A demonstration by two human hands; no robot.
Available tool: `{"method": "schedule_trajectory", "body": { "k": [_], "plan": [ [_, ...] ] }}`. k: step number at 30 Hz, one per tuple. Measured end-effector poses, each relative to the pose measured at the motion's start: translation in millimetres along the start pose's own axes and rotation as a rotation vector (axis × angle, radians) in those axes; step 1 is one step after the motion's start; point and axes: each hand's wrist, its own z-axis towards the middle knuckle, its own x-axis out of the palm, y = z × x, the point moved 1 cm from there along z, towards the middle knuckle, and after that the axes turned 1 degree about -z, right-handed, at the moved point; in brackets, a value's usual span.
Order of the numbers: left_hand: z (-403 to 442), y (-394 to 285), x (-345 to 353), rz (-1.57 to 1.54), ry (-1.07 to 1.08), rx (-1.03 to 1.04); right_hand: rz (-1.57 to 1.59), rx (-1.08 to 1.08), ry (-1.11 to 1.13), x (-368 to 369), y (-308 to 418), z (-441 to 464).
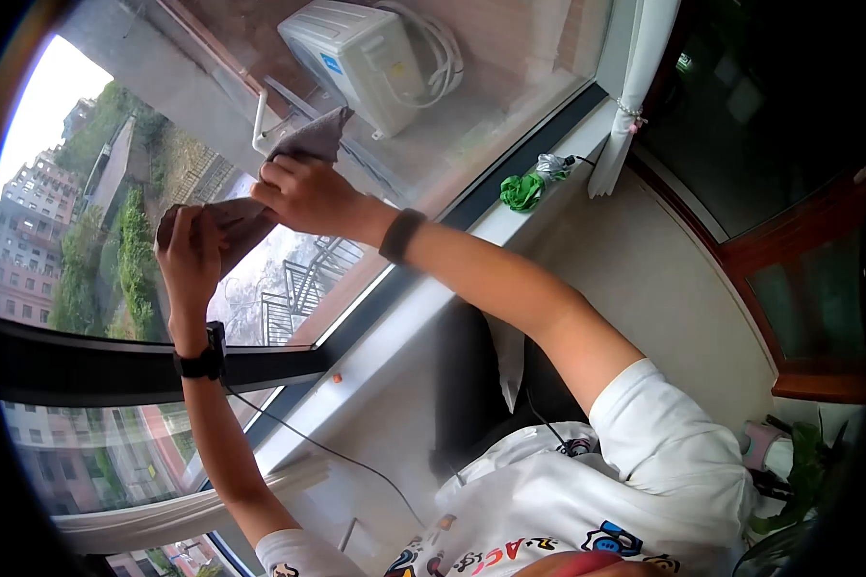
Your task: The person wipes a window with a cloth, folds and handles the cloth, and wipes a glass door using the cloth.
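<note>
- The grey cloth (316,137) is stretching between my two hands in front of the window pane (510,87); I cannot tell whether it is touching the glass.
- My left hand (191,255) is gripping its lower end, fingers closing over the fabric.
- My right hand (303,195) is pinching it farther along, a loose corner sticking up past my knuckles.
- A black wrist strap (199,363) is circling my left wrist, and a dark band (401,237) my right.
- Beyond the pane, a white outdoor unit (351,67) is standing beside coiled hoses.
- Nearer me, a green bundle (522,191) and a small orange piece (337,378) are lying well apart on the white sill (375,337).
- Past the bundle, a white curtain (635,115) is hanging gathered.
</note>
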Motion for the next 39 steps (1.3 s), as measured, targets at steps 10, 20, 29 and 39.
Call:
{"method": "schedule_trajectory", "body": {
  "k": [10,20,29,39],
  "plan": [
    [-34.2,0.6,13.0,-0.076,0.243,-0.161,0.148,0.224,0.111,0.2,11.6,-18.2],
    [52.8,-107.8,25.1,-0.621,0.855,-0.494,0.099,0.827,0.366,-116.3,-2.5,-31.9],
    [189.7,-239.6,71.4,-1.010,0.864,0.014,-0.407,1.222,0.539,-327.9,-11.9,-79.9],
    [260.6,-552.5,83.5,-1.045,1.050,0.614,-0.854,1.466,0.190,-632.8,29.9,-150.7]
  ]
}}
